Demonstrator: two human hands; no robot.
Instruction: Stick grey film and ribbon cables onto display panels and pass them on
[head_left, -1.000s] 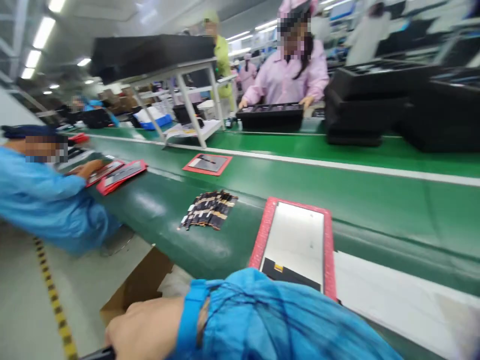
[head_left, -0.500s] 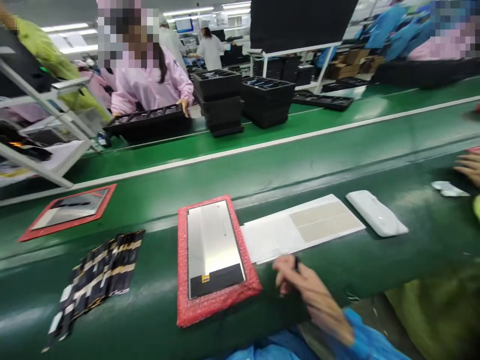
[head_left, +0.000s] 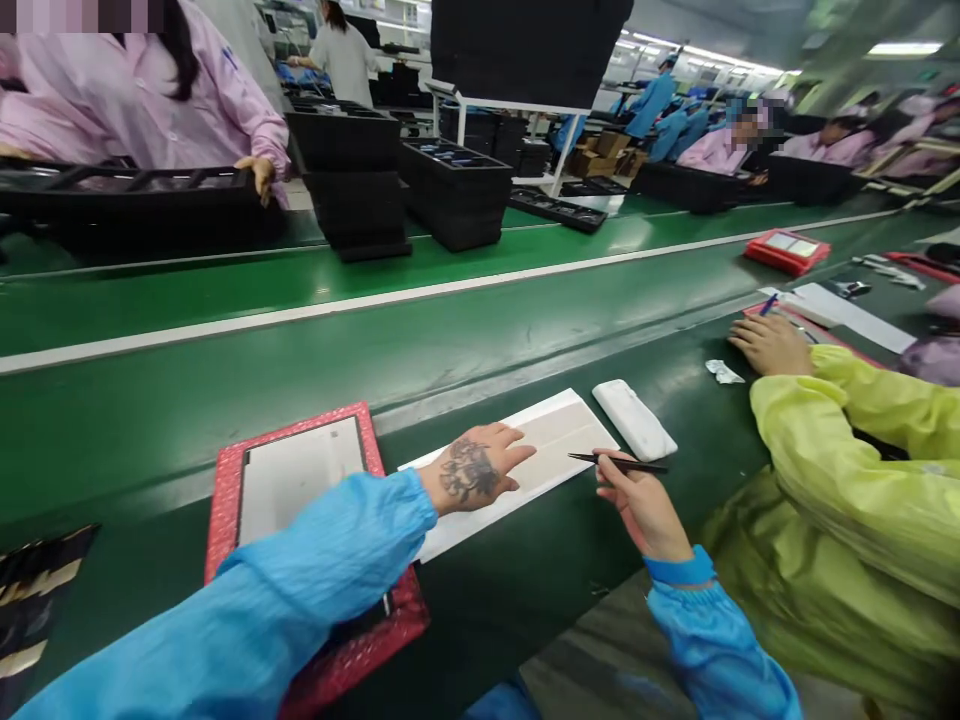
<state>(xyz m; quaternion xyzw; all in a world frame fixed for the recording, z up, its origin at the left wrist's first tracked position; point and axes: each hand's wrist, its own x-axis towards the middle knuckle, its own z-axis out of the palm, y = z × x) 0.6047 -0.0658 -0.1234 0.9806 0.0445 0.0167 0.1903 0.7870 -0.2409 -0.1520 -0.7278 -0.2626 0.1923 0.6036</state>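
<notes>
My left hand (head_left: 476, 470) lies palm down with its fingers spread on a white sheet (head_left: 457, 530). A beige rectangular area (head_left: 562, 440) covers the sheet's right part. In my right hand (head_left: 645, 505) is a pair of black tweezers (head_left: 626, 463), its tips pointing left over the sheet's right edge. My left sleeve crosses a display panel (head_left: 300, 475) resting on red bubble wrap (head_left: 225, 500), and hides part of both. Beyond the sheet's right end lies a white wrapped bundle (head_left: 634, 420).
At the lower left are dark strips with tan bands (head_left: 37, 600). A co-worker in a yellow-green sleeve (head_left: 847, 440) sits close on my right. Black trays (head_left: 457, 190) stand across the green belt (head_left: 487, 320), where a person in pink handles another tray (head_left: 135, 205).
The view has swung to the right. My left arm has come in over the display panel, its hand now on the sheet. My right hand is now farther right, with tweezers showing in it.
</notes>
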